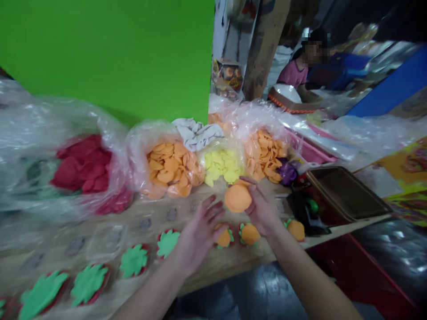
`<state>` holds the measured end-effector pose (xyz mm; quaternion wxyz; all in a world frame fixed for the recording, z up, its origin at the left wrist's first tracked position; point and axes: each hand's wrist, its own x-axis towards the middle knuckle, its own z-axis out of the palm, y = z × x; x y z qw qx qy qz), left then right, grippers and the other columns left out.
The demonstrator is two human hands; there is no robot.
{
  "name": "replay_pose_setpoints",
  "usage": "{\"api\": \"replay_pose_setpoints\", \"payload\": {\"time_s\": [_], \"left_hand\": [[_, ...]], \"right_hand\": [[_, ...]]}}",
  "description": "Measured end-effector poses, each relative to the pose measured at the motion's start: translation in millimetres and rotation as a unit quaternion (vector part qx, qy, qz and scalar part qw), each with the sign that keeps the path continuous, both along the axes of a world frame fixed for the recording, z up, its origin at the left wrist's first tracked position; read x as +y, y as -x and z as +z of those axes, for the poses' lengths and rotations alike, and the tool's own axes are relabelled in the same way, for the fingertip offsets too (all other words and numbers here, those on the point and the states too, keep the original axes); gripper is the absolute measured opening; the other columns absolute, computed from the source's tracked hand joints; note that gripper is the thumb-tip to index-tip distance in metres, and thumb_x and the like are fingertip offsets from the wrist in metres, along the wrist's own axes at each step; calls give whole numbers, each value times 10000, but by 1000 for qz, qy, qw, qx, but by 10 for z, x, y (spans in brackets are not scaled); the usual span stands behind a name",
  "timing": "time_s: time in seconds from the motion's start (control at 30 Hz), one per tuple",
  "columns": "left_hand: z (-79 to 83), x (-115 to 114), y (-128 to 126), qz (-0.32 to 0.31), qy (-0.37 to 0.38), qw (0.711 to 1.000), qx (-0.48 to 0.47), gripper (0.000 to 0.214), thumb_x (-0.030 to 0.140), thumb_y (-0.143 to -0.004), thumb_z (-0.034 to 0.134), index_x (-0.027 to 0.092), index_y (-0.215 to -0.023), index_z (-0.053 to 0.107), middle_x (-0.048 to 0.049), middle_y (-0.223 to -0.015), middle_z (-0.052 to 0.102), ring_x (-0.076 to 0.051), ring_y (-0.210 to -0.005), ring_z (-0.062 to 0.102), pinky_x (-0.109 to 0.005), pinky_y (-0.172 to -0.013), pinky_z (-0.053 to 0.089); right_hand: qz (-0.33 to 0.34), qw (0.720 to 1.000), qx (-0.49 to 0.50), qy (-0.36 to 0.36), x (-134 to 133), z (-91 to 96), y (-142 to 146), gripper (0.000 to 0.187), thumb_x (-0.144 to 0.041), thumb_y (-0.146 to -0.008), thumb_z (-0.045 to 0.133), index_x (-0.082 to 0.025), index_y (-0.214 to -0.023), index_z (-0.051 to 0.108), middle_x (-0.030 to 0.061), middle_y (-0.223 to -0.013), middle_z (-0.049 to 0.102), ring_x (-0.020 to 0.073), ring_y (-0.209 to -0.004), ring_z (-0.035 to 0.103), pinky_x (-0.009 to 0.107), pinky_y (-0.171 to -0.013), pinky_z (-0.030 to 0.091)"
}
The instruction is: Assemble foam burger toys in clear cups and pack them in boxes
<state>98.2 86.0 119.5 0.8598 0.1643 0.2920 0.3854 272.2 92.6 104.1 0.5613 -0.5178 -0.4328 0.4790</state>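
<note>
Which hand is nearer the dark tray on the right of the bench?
Right: the right hand, at the orange disc, sits left of the dark tray. The left hand is farther left, beyond the right hand.

1. Both forearms, left forearm (150,289) and right forearm (313,275): cut off by the bottom edge, elbows out of frame.
2. Orange cut-out disc (237,198): upper edge partly hidden behind the fingers (254,189) of the right hand (263,212).
3. Green leaf-shaped cut-out (42,294) at lower left: tip cut off by the bottom edge.
4. Small grey patches (145,224) on the wooden surface (216,262): too blurred to identify.
5. Red shapes (82,162) inside a clear plastic bag (110,120): outlines blurred by the film.
6. Dark object with a green part (308,218): too blurred to name.
7. Purple item (287,172): partly hidden behind a bag, kind unclear.
</note>
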Motion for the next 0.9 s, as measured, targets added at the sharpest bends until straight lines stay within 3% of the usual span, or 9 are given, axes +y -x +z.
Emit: {"api": "replay_pose_setpoints", "payload": {"time_s": [0.07,0.13,0.23,0.33,0.43,0.57,0.67,0.77,0.9], "left_hand": [[-68,-99,-54,-31,24,998,-39,445,488,-816,499,184,-1140,538,-100,-1139,568,-196,-967,580,-338,-820,495],[-159,-169,-66,-50,36,996,-58,379,373,-806,571,191,-1136,537,-81,-1130,582,-170,-951,594,-295,-819,499],[-250,-275,49,-46,10,999,-12,443,163,-756,639,224,-1174,504,-65,-1145,582,-164,-945,606,-288,-810,510],[-259,-396,250,-34,-7,999,28,495,128,-728,659,230,-1184,494,-72,-1139,583,-179,-950,611,-275,-776,524],[-258,-518,428,-9,12,999,45,428,131,-733,656,221,-1130,525,-59,-1098,600,-162,-922,619,-255,-761,527],[-332,-643,616,30,106,991,71,211,261,-782,618,169,-968,579,-45,-932,640,-128,-758,635,-237,-654,547],[-391,-700,752,35,172,981,85,183,318,-801,589,143,-854,587,-35,-793,644,-111,-641,620,-219,-572,544],[-396,-750,884,18,172,981,82,180,307,-805,583,135,-854,593,-43,-790,648,-121,-648,622,-247,-592,554],[-376,-816,1034,-39,128,987,90,259,313,-774,619,154,-978,602,-69,-909,652,-162,-740,635,-300,-619,561]], "right_hand": [[-18,991,-118,-63,-258,8,247,322,-422,-825,503,-254,-1093,565,50,-1093,608,203,-989,570,371,-856,469],[-39,973,-208,-89,-418,5,336,257,-392,-798,555,-247,-997,628,47,-1071,607,209,-1033,536,368,-898,437],[-29,990,-134,16,-525,-46,320,267,-434,-806,530,-206,-881,649,41,-834,637,182,-767,593,312,-654,503],[-1,994,-37,99,-589,-136,359,319,-468,-815,500,-192,-914,625,29,-773,632,152,-610,570,264,-489,468],[14,988,-154,14,-703,-227,544,295,-390,-797,559,-227,-1038,605,49,-959,629,185,-823,589,310,-658,506],[30,926,-346,-144,-921,-320,849,293,-268,-829,533,-277,-1117,587,60,-1001,605,197,-942,548,375,-819,469],[66,886,-388,-243,-1048,-341,1007,319,-228,-826,536,-293,-1135,587,62,-1019,594,191,-962,538,373,-842,454],[79,918,-324,-216,-1083,-326,1106,257,-236,-837,522,-279,-1070,622,44,-980,608,173,-926,553,344,-826,455],[68,988,-138,-23,-1021,-334,1205,199,-317,-870,468,-226,-933,633,22,-889,641,157,-821,586,290,-721,485]]}}
